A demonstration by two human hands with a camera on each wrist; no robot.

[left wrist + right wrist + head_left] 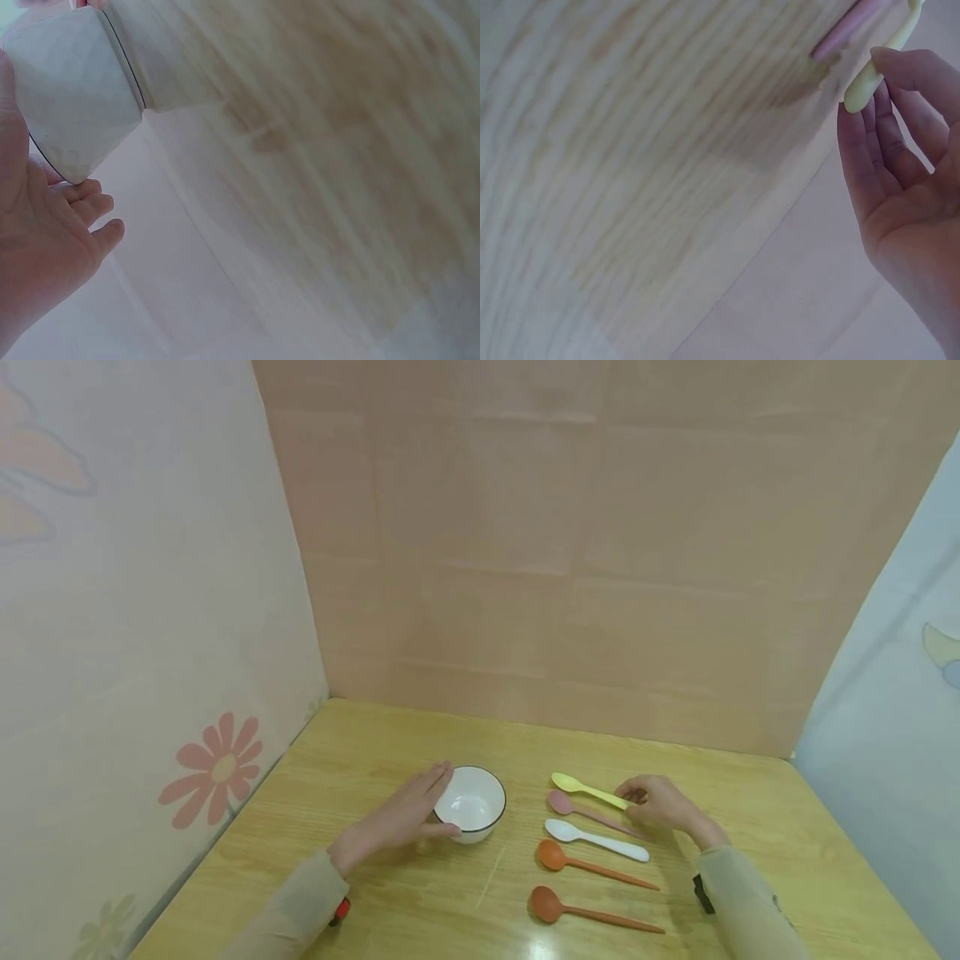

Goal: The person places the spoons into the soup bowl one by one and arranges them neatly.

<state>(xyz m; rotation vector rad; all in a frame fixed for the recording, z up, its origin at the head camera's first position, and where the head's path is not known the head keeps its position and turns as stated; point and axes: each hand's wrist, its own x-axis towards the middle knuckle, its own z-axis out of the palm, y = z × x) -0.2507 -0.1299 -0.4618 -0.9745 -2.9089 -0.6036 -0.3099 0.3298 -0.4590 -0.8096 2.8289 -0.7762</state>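
My left hand (401,806) is at the left side of a white bowl (472,802) with a dark rim, thumb at the near side and fingers along the far left. In the left wrist view the white bowl (79,90) sits between thumb and fingers. On the right, my right hand (663,802) pinches the handle end of a yellow spoon (581,787) between thumb and fingertips. The yellow handle (864,86) shows in the right wrist view. Just below it in the head view lies a pink spoon (581,808), its handle end near that hand.
Nearer me lie a white spoon (592,839), an orange spoon (585,862) and a reddish-brown spoon (585,912), roughly parallel, bowls to the left. A tan backdrop (562,568) rises behind the wooden table (420,910). A flowered panel (150,652) stands along the left edge.
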